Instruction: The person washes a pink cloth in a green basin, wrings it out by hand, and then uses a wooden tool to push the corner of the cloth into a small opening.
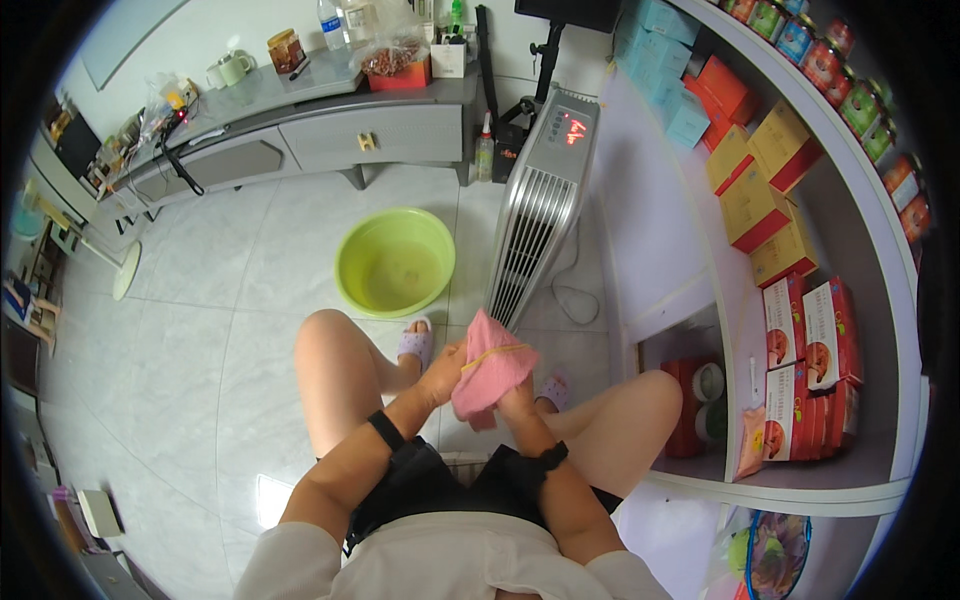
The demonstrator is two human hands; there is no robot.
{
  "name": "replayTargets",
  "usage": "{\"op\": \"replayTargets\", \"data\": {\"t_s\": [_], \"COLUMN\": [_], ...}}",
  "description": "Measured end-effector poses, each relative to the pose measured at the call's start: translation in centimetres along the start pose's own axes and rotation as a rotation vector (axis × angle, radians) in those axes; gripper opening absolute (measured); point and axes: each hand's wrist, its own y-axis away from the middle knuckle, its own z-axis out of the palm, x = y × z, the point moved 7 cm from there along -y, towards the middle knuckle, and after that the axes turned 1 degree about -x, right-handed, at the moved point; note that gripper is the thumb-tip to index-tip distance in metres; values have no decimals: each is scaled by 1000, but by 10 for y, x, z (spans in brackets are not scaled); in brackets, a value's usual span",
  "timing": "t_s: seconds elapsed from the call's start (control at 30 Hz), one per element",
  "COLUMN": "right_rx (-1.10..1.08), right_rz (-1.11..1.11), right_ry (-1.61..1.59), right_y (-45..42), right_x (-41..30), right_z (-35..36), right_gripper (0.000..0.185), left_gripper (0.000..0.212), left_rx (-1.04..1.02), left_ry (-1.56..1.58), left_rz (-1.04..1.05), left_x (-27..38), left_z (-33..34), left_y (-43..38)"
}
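Observation:
A pink cloth with a yellow stripe is bunched between my hands, above the gap between my knees. My left hand grips its left side. On the right side, my right hand holds the cloth from below, and its fingers are partly hidden by the fabric. Beyond my left knee, a yellow-green plastic basin stands on the tiled floor, apart from both hands. Its bottom shows through what may be shallow water.
A tall silver fan unit with a lit display stands just beyond the cloth, its cord on the floor. At the right, a curved shelf holds boxes and cans. A grey cabinet lines the back wall.

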Motion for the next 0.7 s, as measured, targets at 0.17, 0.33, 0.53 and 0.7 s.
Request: {"op": "replayTargets", "data": {"t_s": [0.17,0.33,0.53,0.7], "right_rx": [315,297,309,210], "right_rz": [290,318,490,31], "right_ry": [-534,-549,-457,-767], "right_y": [-10,-38,-54,-78], "right_x": [50,105,107,61], "right_z": [12,0,-2,16], "right_gripper": [48,59,56,49], "left_gripper": [65,67,66,62], "left_rx": [129,231,366,359], "left_ry": [309,-89,-112,6], "left_rz": [-280,-179,-231,-162], "left_x": [-36,-75,-67,-40], "left_z": [15,-28,-38,-26], "left_y": [7,-41,-56,-54]}}
